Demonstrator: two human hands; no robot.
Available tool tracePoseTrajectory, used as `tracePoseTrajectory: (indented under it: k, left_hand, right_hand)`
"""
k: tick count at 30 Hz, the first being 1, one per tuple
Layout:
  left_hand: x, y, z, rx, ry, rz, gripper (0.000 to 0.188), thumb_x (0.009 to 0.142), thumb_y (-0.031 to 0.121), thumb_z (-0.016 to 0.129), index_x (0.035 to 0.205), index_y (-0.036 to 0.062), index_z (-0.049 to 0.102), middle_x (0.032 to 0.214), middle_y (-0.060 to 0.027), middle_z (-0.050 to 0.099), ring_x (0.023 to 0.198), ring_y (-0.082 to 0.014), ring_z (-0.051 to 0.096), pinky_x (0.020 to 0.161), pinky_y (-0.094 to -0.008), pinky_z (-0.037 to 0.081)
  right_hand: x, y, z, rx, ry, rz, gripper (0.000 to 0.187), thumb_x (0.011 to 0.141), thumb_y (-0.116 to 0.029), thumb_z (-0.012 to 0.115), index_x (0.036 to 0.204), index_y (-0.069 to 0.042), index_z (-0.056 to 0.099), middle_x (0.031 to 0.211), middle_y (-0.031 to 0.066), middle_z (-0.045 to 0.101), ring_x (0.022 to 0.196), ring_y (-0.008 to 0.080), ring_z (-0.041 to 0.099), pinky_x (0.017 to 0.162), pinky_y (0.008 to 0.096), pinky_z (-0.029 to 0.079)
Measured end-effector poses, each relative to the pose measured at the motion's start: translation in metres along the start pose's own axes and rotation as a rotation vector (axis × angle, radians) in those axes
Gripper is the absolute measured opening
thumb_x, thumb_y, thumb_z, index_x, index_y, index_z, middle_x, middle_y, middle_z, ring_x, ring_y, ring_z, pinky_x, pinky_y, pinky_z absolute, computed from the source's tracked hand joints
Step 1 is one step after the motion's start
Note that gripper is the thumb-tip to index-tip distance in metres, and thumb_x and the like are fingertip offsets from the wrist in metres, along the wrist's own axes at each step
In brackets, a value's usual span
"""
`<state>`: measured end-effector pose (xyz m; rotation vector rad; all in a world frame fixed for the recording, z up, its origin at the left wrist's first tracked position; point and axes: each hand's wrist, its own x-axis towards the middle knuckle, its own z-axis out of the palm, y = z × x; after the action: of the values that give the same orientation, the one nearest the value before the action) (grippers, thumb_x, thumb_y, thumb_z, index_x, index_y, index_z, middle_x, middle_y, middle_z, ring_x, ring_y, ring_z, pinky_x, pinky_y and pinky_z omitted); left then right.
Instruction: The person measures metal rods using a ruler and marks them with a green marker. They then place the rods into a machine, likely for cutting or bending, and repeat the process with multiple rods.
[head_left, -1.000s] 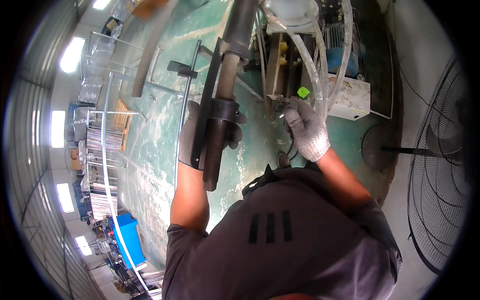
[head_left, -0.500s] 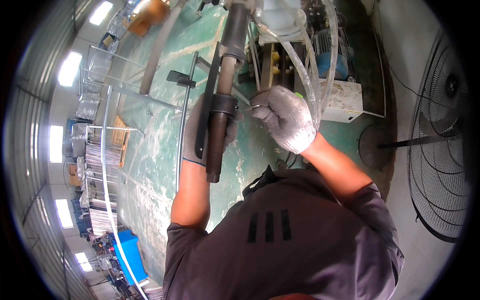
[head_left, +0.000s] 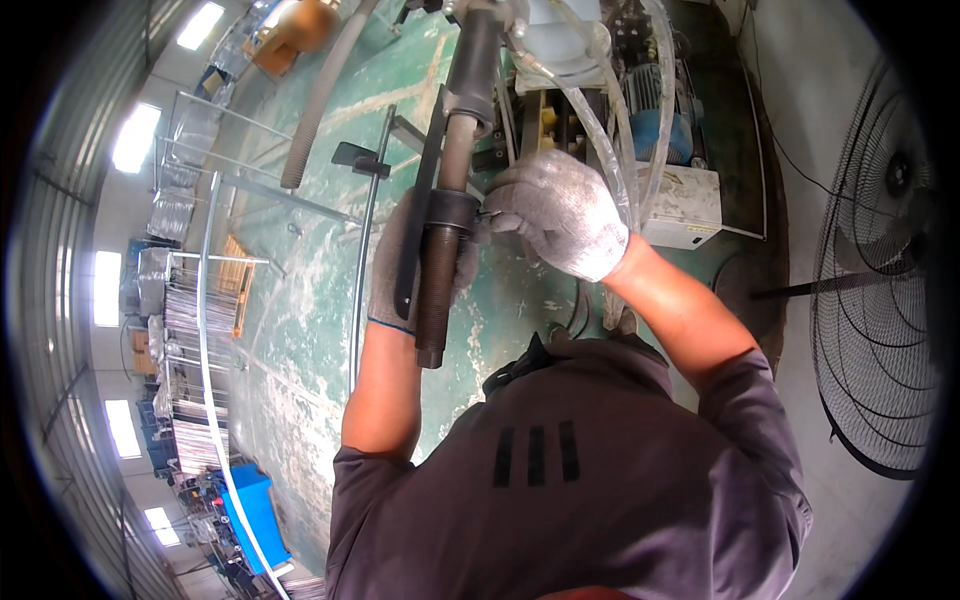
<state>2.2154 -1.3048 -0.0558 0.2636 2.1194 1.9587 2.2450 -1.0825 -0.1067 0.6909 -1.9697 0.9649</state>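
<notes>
A dark threaded rod extends toward me from a black cylinder, with a smooth paler stretch between. Around the rod sits a black collar, joined to a long flat black bar on its left. My left hand, in a pale knit glove, wraps the collar and rod from behind; its fingertips show on the right side. My gloved right hand is closed in a pinch at the collar's right side, on a thin metal tool like a hex key. Its tip is hard to make out.
Clear hoses hang beyond my right hand, near a blue-grey motor and a white box. A caged fan stands at right. A metal upright rises left of my left arm. A grey ribbed hose hangs farther left.
My right hand has moved slightly left, bringing the thin tool to the collar's side. My left hand keeps its grip. The lower rod's thread shows more plainly now.
</notes>
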Motion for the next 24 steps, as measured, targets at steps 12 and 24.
tracePoseTrajectory:
  k: [12, 24]
  left_hand:
    - [0.010, 0.002, -0.005, -0.484, -0.055, -0.367, 0.057, 0.114, 0.055, 0.048, 0.118, -0.0001, 0.064, 0.082, -0.0161, 0.072, 0.053, -0.0212, 0.066, 0.044, -0.0301, 0.052]
    - [0.011, -0.004, -0.004, -0.382, -0.049, -0.283, 0.054, 0.113, 0.052, 0.051, 0.118, -0.0003, 0.063, 0.081, -0.0172, 0.071, 0.053, -0.0221, 0.065, 0.043, -0.0302, 0.050]
  right_hand:
    - [0.027, 0.029, -0.015, -0.071, -0.241, -0.299, 0.028, 0.077, -0.016, 0.080, 0.105, -0.013, 0.077, 0.108, 0.0062, 0.076, 0.100, 0.0323, 0.072, 0.085, 0.0455, 0.056]
    - [0.009, 0.019, -0.012, -0.047, -0.301, -0.119, 0.034, 0.073, -0.012, 0.081, 0.106, -0.015, 0.077, 0.107, 0.0028, 0.077, 0.096, 0.0309, 0.072, 0.081, 0.0441, 0.059]
